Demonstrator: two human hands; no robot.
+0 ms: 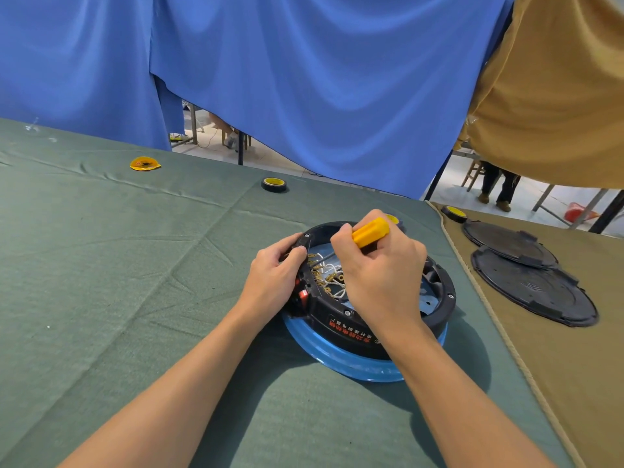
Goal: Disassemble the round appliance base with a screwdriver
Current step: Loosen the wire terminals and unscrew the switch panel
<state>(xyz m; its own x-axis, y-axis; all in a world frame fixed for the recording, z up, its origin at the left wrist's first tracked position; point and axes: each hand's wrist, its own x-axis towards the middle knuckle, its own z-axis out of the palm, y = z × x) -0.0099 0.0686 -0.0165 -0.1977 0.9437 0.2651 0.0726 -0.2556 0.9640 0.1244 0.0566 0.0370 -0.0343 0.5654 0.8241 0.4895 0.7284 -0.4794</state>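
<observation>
The round appliance base (351,327) lies upside down on the green cloth, a black shell on a blue rim, its cover off so white wires and brass terminals show inside. My left hand (275,276) grips the shell's left edge near the red switch. My right hand (380,270) holds a screwdriver with a yellow handle (369,232). Its metal shaft slants down to the left, with the tip among the terminals near my left thumb.
Two black round covers (533,288) lie overlapped on the tan cloth to the right. A black tape roll (274,185) and a yellow disc (145,163) sit farther back on the green cloth (118,282). Another tape roll (454,213) rests near the seam. Blue and tan drapes hang behind.
</observation>
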